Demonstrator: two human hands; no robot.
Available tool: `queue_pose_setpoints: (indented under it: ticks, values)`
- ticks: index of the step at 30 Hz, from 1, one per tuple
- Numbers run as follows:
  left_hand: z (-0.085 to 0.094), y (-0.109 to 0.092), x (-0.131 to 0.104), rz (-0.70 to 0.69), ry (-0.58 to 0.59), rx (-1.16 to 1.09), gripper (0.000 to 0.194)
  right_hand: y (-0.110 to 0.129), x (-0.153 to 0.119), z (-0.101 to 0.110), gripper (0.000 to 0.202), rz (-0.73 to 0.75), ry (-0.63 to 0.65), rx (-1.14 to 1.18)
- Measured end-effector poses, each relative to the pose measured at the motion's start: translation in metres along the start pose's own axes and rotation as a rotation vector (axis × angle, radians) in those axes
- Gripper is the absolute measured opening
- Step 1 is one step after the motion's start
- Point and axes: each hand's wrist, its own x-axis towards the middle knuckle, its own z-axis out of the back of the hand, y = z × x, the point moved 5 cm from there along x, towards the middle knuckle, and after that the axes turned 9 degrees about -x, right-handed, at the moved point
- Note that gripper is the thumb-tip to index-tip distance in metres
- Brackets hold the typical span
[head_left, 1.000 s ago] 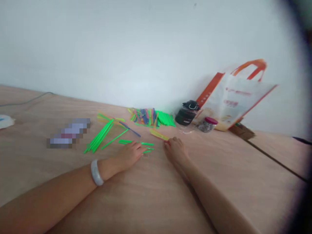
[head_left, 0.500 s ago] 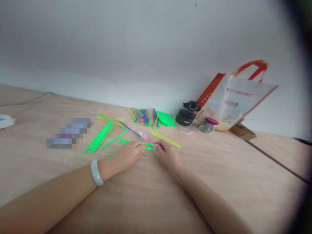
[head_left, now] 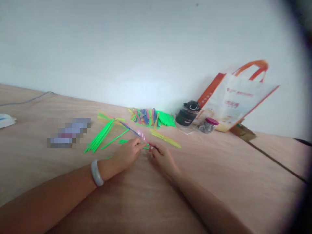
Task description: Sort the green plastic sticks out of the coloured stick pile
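Note:
My left hand (head_left: pixel 130 153), with a pale bangle (head_left: pixel 97 173) at its wrist, is closed in a pinch around a thin green stick (head_left: pixel 146 148) that shows between the hands. Close on its right, my right hand (head_left: pixel 162 159) has thumb and fingers pressed together on the end of a pink plastic strip (head_left: pixel 141 135). The fingers hide part of both pieces. Short green ends (head_left: pixel 123 141) stick out behind my left hand. Just beyond lie a blue strip (head_left: pixel 133 130) and yellow strips (head_left: pixel 167 139).
Several green sticks (head_left: pixel 101 136) lie at left, near a blurred-out patch (head_left: pixel 69 133). Multicoloured strips (head_left: pixel 146 117) and green strips (head_left: pixel 166 119) are piled by the wall. A black bottle (head_left: pixel 187 114), a red-lidded jar (head_left: pixel 207 126) and a carrier bag (head_left: pixel 229 100) stand at right.
My right hand has shifted left, closer to my left hand. Less green stick shows between them, and the pink strip's near end now meets my right fingertips.

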Motion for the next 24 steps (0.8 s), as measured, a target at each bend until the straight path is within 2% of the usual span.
queue_pose_setpoints:
  ticks: [6,12,24]
  values:
    - [0.000,-0.002,-0.001,0.061,0.057,0.106,0.032,0.005,-0.005,-0.001,0.031,0.033,-0.067,-0.014]
    - [-0.004,0.001,-0.002,0.036,0.014,0.116,0.030,0.012,-0.009,-0.002,0.033,0.077,-0.077,-0.074]
    - [0.003,-0.004,-0.005,0.063,-0.003,0.079,0.030,0.023,-0.015,-0.004,0.034,0.168,-0.103,-0.078]
